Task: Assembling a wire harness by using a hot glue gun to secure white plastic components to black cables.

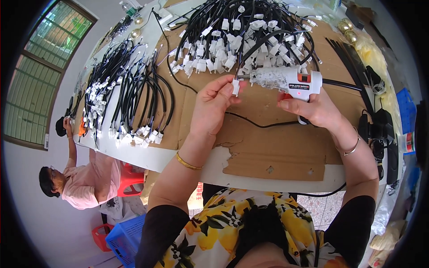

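My right hand (308,108) is wrapped round the grip of a white hot glue gun (283,81), a finger at its red trigger. The gun's nozzle points left and meets a small white connector (236,87). That connector is pinched between the thumb and fingers of my left hand (219,99); thin wires run up from it toward the pile. Glue residue coats the gun's front part. Just beyond both hands lies a large heap of black cables (223,24) with many white connectors on their ends.
Cardboard (277,147) covers the white table (201,172). More black cable bundles (147,96) lie at left. A black cord (263,125) crosses the cardboard under my hands. Black adapters (383,123) sit at right. Another person (89,181) sits at far left near a blue crate (125,241).
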{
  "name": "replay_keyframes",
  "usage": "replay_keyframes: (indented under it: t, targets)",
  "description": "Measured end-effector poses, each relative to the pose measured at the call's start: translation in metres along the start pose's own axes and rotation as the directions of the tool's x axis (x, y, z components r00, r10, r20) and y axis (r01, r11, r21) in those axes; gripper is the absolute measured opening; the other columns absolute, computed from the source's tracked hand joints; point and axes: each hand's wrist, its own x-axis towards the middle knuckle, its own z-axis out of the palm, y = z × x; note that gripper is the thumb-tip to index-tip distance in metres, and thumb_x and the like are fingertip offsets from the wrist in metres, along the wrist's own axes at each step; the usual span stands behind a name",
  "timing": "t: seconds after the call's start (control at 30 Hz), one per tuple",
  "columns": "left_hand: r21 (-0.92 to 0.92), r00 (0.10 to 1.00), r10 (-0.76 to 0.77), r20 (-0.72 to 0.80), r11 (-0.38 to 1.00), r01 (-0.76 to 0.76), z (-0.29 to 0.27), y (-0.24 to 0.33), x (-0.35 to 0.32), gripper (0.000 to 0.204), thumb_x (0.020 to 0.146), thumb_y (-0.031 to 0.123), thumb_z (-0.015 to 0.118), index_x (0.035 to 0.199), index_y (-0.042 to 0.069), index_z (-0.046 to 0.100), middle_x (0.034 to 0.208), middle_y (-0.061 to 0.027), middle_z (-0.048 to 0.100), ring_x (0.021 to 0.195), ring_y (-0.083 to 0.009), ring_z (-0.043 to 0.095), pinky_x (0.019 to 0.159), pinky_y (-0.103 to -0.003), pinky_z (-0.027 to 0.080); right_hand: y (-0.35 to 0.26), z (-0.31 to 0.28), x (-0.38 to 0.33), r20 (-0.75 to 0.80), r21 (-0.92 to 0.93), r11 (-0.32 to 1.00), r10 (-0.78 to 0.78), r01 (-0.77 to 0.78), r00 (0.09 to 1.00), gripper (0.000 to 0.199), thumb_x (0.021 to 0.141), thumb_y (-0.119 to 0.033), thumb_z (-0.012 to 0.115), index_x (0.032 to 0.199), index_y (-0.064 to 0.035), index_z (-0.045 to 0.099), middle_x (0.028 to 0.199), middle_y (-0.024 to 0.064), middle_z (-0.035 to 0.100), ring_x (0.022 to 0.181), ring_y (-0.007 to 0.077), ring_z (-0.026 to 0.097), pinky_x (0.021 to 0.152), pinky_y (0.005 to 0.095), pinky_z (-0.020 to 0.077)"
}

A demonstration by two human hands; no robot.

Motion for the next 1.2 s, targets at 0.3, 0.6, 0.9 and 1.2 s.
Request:
replay_keyframes:
  t: [0.3, 0.6, 0.9, 1.2]
  targets:
    - [-0.009, 0.999, 0.038, 0.013, 0.999, -0.038, -0.002, 0.018, 0.002, 0.022, 0.083, 0.003, 0.051, 0.104, -0.003, 0.053, 0.094, -0.0142, 0.061, 0.066, -0.0120, 0.057, 0.058, -0.023, 0.050, 0.003, -0.007, 0.007, -0.018, 0.096, 0.995, 0.033, -0.031, 0.999, 0.023, 0.071, -0.020, 0.059, 0.082, 0.0004, 0.058, 0.073, 0.0083, 0.059, 0.064, 0.0134, 0.052, 0.059, 0.0247, 0.0423]
    - [0.160, 0.975, 0.222, -0.002, 0.963, -0.219, 0.004, 0.012, 0.001, 0.025, 0.077, -0.009, 0.050, 0.101, -0.003, 0.053, 0.093, -0.0126, 0.060, 0.073, -0.0146, 0.059, 0.068, -0.027, 0.052, 0.005, -0.009, 0.006, -0.008, 0.101, 0.995, 0.025, -0.024, 1.000, 0.022, 0.071, -0.020, 0.059, 0.081, -0.0005, 0.057, 0.073, 0.0080, 0.059, 0.064, 0.0134, 0.052, 0.058, 0.0250, 0.0423]
    - [0.188, 0.994, 0.080, -0.077, 0.980, -0.064, 0.005, 0.004, 0.002, 0.018, 0.079, -0.008, 0.050, 0.096, -0.003, 0.049, 0.088, -0.0126, 0.060, 0.073, -0.0165, 0.060, 0.065, -0.026, 0.052, 0.005, 0.001, 0.006, -0.027, 0.024, 0.999, 0.038, -0.037, 0.999, 0.026, 0.070, -0.004, 0.063, 0.094, -0.0012, 0.052, 0.082, 0.0043, 0.057, 0.075, 0.0111, 0.056, 0.068, 0.0233, 0.0459]
    - [0.211, 0.990, 0.132, -0.050, 0.970, -0.118, 0.009, 0.002, 0.001, 0.016, 0.078, -0.007, 0.052, 0.092, -0.001, 0.048, 0.089, -0.0150, 0.060, 0.073, -0.0179, 0.061, 0.065, -0.026, 0.052, 0.004, 0.006, 0.001, -0.018, -0.116, 0.991, 0.062, -0.064, 0.998, 0.026, 0.072, -0.004, 0.060, 0.096, 0.0004, 0.052, 0.084, 0.0038, 0.058, 0.075, 0.0085, 0.053, 0.067, 0.0224, 0.0449]
